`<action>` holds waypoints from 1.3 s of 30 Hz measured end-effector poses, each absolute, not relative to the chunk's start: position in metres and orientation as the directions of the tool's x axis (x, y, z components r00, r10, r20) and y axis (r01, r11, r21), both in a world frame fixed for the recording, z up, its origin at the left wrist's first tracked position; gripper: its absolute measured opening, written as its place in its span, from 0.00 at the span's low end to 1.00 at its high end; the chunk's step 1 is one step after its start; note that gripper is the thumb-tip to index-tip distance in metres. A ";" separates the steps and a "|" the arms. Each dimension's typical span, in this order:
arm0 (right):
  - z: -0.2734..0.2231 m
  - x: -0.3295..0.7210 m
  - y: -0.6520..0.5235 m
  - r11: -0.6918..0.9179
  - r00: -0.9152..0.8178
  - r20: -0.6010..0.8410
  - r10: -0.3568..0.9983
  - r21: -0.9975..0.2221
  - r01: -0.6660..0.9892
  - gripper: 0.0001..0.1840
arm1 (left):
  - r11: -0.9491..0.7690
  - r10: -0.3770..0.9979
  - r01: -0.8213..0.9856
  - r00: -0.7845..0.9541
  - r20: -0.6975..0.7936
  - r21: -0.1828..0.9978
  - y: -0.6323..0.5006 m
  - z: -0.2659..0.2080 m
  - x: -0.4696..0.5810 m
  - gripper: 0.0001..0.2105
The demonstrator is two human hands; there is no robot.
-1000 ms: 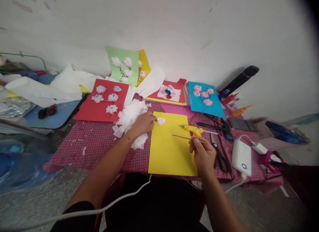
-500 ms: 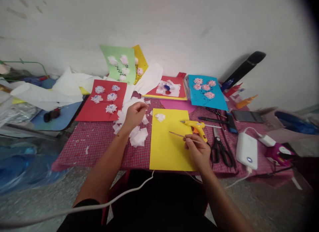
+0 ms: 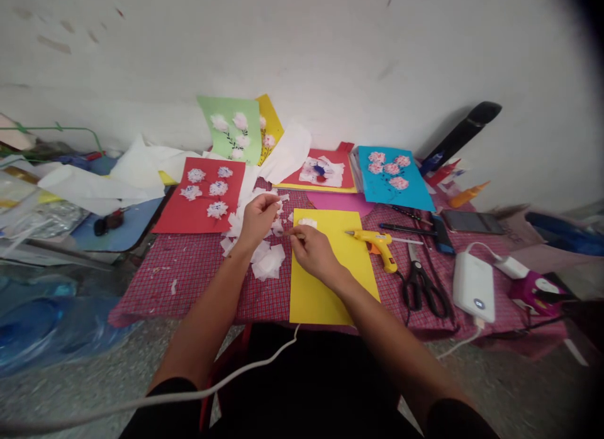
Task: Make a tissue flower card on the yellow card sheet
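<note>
Closed at the fingertips, my left hand (image 3: 258, 220) pinches a small piece of white tissue paper (image 3: 282, 200) above a heap of torn tissue pieces (image 3: 267, 263). My right hand (image 3: 312, 250) is wrapped round a thin brownish stick (image 3: 289, 233), whose tip points left toward my left fingers; most of the stick is hidden by the hand. Under my right hand lies a yellow sheet of paper (image 3: 330, 300). A crumpled white tissue flower (image 3: 307, 222) sits near its top left, partly covered by my right hand.
A yellow glue gun (image 3: 377, 241) rests across the sheet's right edge, with black scissors (image 3: 419, 288) beside it. A white power bank (image 3: 474, 285) and phone (image 3: 473, 222) lie further right. Red (image 3: 189, 209), green (image 3: 221, 121) and blue (image 3: 377, 190) flower cards stand behind.
My right hand has moved left with the stick, from over the sheet's right side to beside my left hand. A bit of tissue now shows at my left fingertips.
</note>
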State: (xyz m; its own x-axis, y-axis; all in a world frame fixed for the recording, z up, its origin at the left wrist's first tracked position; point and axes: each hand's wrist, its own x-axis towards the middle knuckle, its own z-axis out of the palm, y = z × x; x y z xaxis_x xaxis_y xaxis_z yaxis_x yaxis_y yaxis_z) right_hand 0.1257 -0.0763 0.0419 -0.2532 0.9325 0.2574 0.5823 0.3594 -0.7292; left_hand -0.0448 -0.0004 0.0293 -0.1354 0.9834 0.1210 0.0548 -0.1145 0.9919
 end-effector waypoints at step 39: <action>0.028 0.203 -0.138 0.140 0.241 0.097 0.966 -0.976 -0.167 0.09 | -0.358 0.885 0.652 0.466 0.020 0.669 -0.027 0.046 -0.047 0.07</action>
State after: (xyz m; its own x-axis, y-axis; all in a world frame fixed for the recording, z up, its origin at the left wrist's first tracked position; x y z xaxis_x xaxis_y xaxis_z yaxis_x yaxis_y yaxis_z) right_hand 0.2030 -0.1382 0.0279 0.2411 0.9656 0.0973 -0.1667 0.1400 -0.9760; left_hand -0.0472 -0.0275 0.0463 0.4656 0.8848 0.0204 0.6516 -0.3583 0.6685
